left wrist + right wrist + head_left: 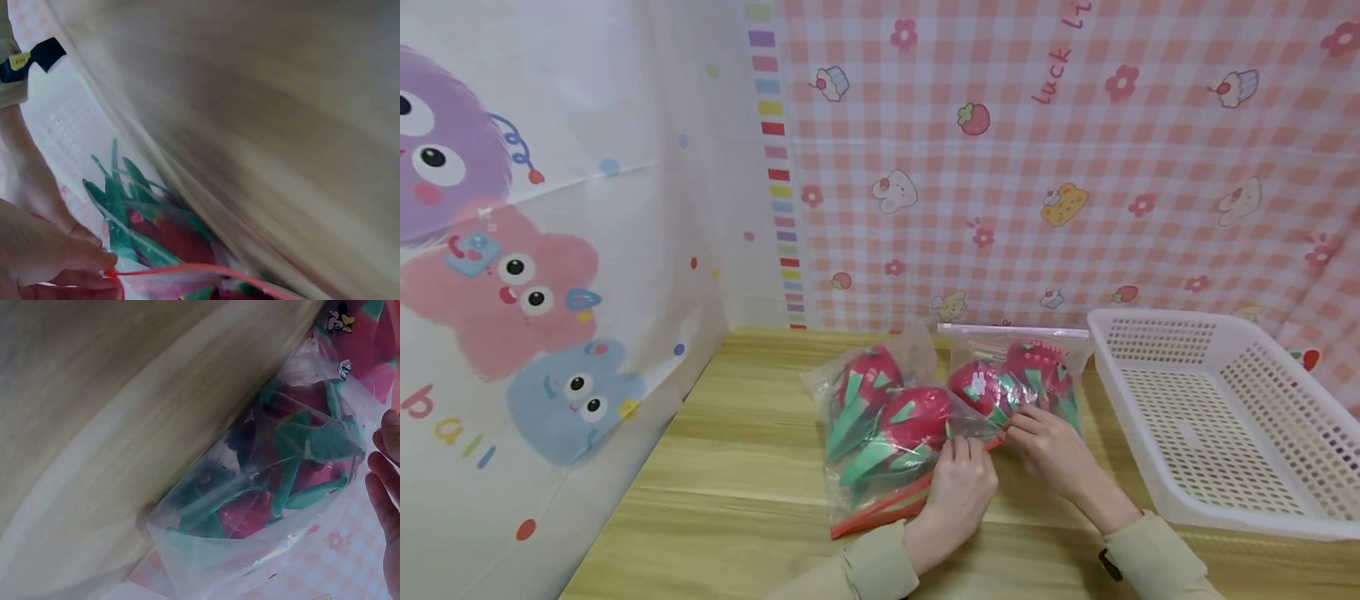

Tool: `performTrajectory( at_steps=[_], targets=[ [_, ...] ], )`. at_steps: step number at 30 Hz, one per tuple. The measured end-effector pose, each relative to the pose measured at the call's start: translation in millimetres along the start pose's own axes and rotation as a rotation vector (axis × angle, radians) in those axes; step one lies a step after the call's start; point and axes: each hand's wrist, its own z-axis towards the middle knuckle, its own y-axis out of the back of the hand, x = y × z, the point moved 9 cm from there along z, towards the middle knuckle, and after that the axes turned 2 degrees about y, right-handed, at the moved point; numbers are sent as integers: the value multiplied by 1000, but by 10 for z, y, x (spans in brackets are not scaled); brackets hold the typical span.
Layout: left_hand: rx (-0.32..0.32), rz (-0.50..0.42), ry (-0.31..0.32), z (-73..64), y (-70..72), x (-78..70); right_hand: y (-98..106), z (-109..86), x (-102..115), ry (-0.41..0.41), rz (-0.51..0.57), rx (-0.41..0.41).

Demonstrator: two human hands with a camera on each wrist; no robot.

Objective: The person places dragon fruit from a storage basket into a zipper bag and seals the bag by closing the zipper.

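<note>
A clear zip bag (887, 492) with a red seal strip lies on the table, with two toy dragon fruits (917, 417) inside, red with green scales. My left hand (958, 487) pinches the red strip near its middle; the left wrist view shows thumb and fingers on the strip (194, 267). At the strip's right end my right hand (1048, 446) grips the bag's corner, fingers bent; only its fingertips show in the right wrist view. Behind it lies a second clear bag (1078, 354) with a pink slider strip, holding more toy dragon fruits (1037, 367).
A white plastic basket (1138, 467) with slatted holes stands at the right on the wooden table (722, 467). A pink checked cloth (1030, 158) hangs behind, and a white cartoon-print cloth (662, 250) covers the left side.
</note>
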Motion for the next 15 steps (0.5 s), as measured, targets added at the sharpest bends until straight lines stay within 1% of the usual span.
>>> performTrajectory(
  at_steps=[4,8,12,13,15],
  targets=[
    [-11,8,-10,-141,3,113,-16,-21,-36,-22,-9,27],
    [-22,14,-23,-303,13,278,7,-66,-66,-42,-20,57],
    [2,-2,-28,-468,-10,443,37,-94,-67,-39,-25,78],
    [9,-7,-22,-506,-20,487,45,-98,-67,-40,-25,82],
    [42,-19,-1,-578,-54,587,61,-107,-56,-40,-22,81]
  ],
)
